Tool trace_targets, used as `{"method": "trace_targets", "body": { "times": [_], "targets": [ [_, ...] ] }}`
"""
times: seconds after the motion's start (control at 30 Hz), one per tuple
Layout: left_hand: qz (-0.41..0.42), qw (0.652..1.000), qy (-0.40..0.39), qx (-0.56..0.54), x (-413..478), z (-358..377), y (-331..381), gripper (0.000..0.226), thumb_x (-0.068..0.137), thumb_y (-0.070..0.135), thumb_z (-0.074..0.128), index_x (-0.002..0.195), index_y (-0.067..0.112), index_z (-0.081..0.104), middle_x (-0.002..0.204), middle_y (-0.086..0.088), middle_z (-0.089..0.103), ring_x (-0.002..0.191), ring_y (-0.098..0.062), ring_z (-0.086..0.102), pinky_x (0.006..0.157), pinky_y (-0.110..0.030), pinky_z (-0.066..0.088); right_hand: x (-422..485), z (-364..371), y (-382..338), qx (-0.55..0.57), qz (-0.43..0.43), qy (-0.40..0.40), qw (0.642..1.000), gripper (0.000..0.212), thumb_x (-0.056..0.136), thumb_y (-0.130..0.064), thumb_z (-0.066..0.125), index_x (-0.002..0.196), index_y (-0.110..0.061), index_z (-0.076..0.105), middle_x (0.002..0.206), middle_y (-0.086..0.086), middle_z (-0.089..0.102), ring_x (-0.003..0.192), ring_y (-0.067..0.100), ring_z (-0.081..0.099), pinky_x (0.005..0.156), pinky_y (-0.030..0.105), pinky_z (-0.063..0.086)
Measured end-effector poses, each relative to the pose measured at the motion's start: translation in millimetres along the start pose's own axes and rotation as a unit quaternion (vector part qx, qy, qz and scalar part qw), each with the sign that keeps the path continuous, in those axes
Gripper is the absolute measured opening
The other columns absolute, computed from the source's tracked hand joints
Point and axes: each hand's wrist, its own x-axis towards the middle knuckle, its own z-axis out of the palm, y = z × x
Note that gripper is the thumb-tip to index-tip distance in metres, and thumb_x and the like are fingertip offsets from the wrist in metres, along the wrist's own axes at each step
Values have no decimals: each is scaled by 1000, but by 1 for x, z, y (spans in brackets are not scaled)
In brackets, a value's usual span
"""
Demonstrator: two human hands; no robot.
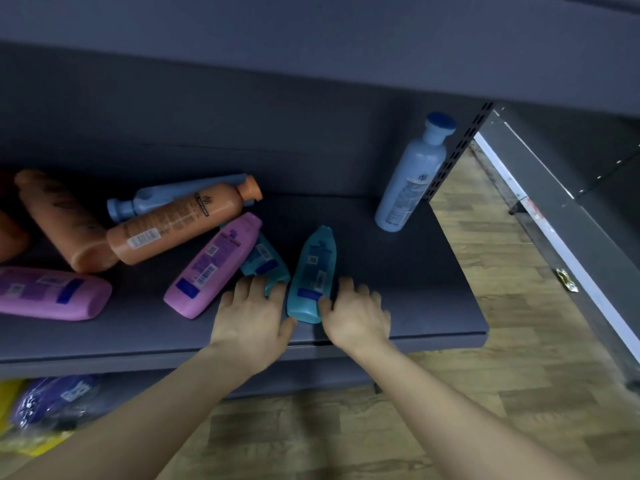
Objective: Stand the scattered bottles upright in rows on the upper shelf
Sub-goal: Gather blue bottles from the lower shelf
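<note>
The dark upper shelf [398, 306] holds scattered bottles. A teal bottle [313, 271] lies flat near the front edge. My right hand [356, 313] pinches its lower right side, thumb on its face. My left hand [252, 313] rests with relaxed fingers on the end of a second teal bottle [265, 261], which lies partly under a purple bottle [214, 268]. Further left lie two orange bottles [183, 223] [62, 220], a light blue bottle [166, 195] and another purple bottle [52, 292]. One light blue bottle [412, 178] stands upright at the back right.
A perforated upright post [457, 150] bounds the shelf on the right, with wooden floor [502, 271] beyond it. Another shelf board [311, 46] overhangs close above. Below at the left a lower shelf holds a purple packet [55, 400] and yellow packaging [10, 393].
</note>
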Motion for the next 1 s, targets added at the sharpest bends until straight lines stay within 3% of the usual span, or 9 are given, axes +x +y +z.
{"method": "trace_targets", "body": {
  "times": [0.4, 0.8, 1.0],
  "targets": [
    [21, 1000, -12, 18, 14, -7, 36, 58, 95, 46, 39, 145, 20, 23, 146, -8, 26, 132, -28, 28, 105, -37, 30, 7, -11, 42, -69, -9, -2, 998, 51, 99, -41, 33, 146, -21, 25, 155, 10, 15, 141, 32, 12, 111, 49, 21],
    [5, 1000, -23, 8, 32, -10, 96, 62, 96, 47, 39, 148, 22, 18, 151, -9, 18, 139, -30, 18, 110, -40, 26, 19, -38, 94, -51, -15, 4, 999, 54, 98, -43, 35, 146, -20, 24, 154, 11, 15, 141, 32, 13, 111, 51, 21],
    [0, 1000, -19, 6, 39, -7, 120, 62, 95, 49, 39, 147, 22, 19, 151, -6, 19, 137, -29, 22, 108, -39, 27, 30, -51, 109, -61, -30, 4, 998, 56, 98, -44, 36, 147, -20, 23, 155, 11, 12, 140, 33, 13, 111, 52, 19]
  ]
}}
